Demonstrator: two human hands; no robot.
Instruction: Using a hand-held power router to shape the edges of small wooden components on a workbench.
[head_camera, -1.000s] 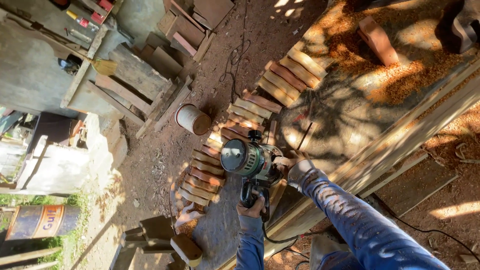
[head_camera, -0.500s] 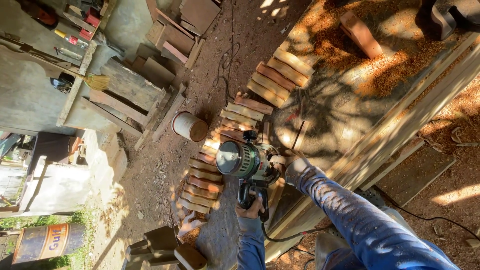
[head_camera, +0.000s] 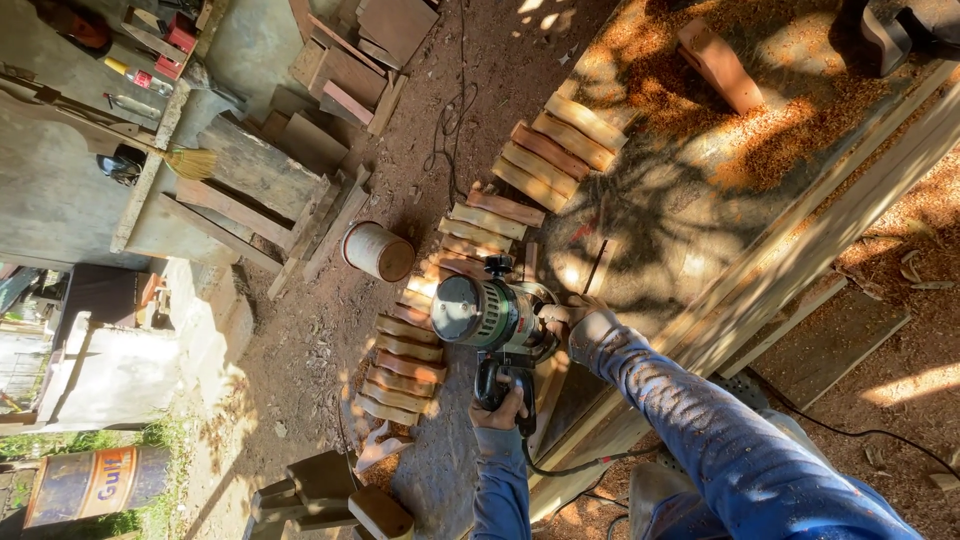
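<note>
Power tool (head_camera: 490, 315), green-bodied with a black handle, sits on the near left edge of the bench (head_camera: 700, 190), gripped from both sides. Nearest, its black cord (head_camera: 560, 468) loops off below the handle. The left hand (head_camera: 503, 408) is clenched around that handle, and the right hand (head_camera: 585, 325) presses on the tool's right side, though I cannot tell whether its fingers wrap a knob or just rest flat. Judging by the two-handed hold and the sawdust, a cutting or shaping pass on wood at the bench edge seems to be in hand. The next move calls for keeping both grips firm, the tool level and the cord clear of its path. Left of the tool a row of blocks (head_camera: 480, 220) lies on the ground and runs away towards the far end of the bench. A can (head_camera: 378, 250) lies on the dirt just left of them. At the near left stands a drum (head_camera: 95, 485), cut off by the frame. Farther left, a broom (head_camera: 190, 162) rests on a wooden stand. The tool's blade or bit is hidden under its body, the workpiece is hard to make out in the dappled shade, and the far right corner is cropped.
</note>
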